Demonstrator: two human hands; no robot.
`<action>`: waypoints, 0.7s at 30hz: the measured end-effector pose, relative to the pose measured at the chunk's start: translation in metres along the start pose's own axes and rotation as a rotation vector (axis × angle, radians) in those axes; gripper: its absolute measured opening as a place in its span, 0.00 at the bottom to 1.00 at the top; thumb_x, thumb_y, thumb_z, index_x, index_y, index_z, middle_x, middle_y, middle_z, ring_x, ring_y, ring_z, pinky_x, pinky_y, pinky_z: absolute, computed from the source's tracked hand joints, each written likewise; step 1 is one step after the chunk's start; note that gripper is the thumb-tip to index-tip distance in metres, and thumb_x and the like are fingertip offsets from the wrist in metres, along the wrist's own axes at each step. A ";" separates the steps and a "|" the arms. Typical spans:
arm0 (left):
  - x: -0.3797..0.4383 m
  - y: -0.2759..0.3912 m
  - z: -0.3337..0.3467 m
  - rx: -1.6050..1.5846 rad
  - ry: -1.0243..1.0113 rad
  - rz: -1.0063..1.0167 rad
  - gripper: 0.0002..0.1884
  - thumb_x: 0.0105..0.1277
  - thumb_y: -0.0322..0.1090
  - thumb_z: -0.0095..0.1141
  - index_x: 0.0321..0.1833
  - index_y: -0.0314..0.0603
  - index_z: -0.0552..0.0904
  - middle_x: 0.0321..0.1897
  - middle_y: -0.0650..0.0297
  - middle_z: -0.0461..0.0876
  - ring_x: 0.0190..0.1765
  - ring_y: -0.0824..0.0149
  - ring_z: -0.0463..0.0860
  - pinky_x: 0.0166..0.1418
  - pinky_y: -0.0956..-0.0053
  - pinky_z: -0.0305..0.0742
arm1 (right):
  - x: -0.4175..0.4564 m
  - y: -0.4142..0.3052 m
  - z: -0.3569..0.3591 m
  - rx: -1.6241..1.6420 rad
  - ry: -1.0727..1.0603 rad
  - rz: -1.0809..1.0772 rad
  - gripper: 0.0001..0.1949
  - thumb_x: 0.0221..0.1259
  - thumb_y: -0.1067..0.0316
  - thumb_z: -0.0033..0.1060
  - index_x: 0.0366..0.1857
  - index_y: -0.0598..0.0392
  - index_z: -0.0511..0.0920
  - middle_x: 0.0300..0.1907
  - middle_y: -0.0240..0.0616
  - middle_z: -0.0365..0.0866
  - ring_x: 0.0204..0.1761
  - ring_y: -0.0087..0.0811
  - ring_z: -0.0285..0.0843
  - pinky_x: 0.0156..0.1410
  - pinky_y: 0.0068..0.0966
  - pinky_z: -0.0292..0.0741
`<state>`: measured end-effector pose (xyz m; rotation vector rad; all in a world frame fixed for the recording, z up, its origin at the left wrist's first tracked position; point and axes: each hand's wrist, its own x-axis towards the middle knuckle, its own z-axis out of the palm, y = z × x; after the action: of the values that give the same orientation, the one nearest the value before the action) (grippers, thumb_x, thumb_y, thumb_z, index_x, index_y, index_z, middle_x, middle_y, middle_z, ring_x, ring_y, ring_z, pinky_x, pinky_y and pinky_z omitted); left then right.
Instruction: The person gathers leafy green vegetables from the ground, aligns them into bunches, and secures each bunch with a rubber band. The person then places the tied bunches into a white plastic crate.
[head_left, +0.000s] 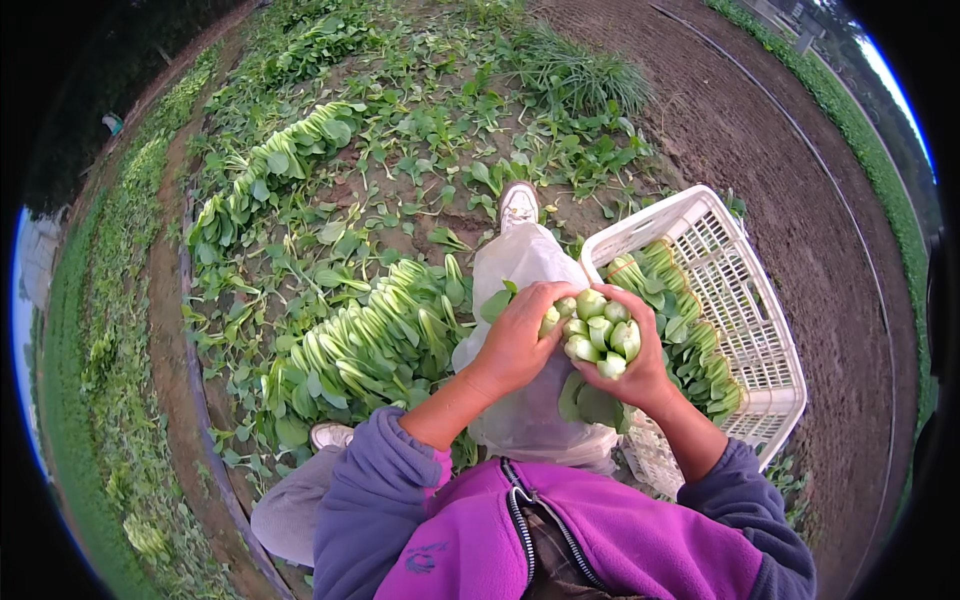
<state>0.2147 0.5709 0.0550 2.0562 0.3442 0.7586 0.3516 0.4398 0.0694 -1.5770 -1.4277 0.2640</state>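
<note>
My right hand (637, 352) wraps around a bunch of bok choy (600, 330), its pale cut stem ends facing up at me and its leaves hanging below. Against the bunch's left side, my left hand (517, 337) pinches a few more bok choy stems (550, 321), their leaves sticking out behind the fingers. Both hands are above my knee, which a translucent plastic sheet (510, 262) covers. Close by on the right stands a white plastic crate (750, 300). Inside it lie tied bok choy bundles (679, 300), one with an orange band around its stems.
A long row of cut bok choy (367, 337) lies on the ground to my left, with another row (270, 165) farther ahead. Loose leaves and small plants cover the soil. A grassy clump (577, 71) grows ahead. A thin hose (810, 142) runs along bare soil at right.
</note>
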 end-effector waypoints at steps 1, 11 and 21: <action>0.009 0.013 -0.002 -0.154 0.035 -0.021 0.18 0.63 0.25 0.56 0.56 0.41 0.73 0.49 0.58 0.77 0.55 0.57 0.77 0.59 0.66 0.71 | 0.005 -0.006 -0.008 0.000 0.038 -0.051 0.43 0.36 0.71 0.76 0.64 0.54 0.62 0.60 0.42 0.69 0.61 0.37 0.69 0.67 0.34 0.64; 0.010 0.035 0.031 -1.502 0.129 -0.205 0.32 0.66 0.29 0.50 0.73 0.40 0.55 0.67 0.56 0.63 0.69 0.61 0.66 0.73 0.66 0.59 | 0.049 -0.029 -0.050 0.067 -0.134 0.090 0.44 0.36 0.68 0.78 0.65 0.54 0.63 0.58 0.42 0.70 0.61 0.37 0.70 0.68 0.31 0.66; -0.027 -0.039 -0.003 -0.498 -0.047 -0.417 0.32 0.57 0.25 0.66 0.66 0.36 0.68 0.53 0.60 0.70 0.51 0.69 0.77 0.53 0.76 0.75 | 0.065 -0.008 -0.013 0.021 -0.505 0.179 0.44 0.37 0.66 0.79 0.65 0.50 0.63 0.56 0.43 0.73 0.57 0.39 0.74 0.64 0.32 0.69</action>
<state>0.1934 0.5816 0.0140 1.4659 0.4837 0.4781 0.3746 0.4880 0.1098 -1.6951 -1.6487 0.8273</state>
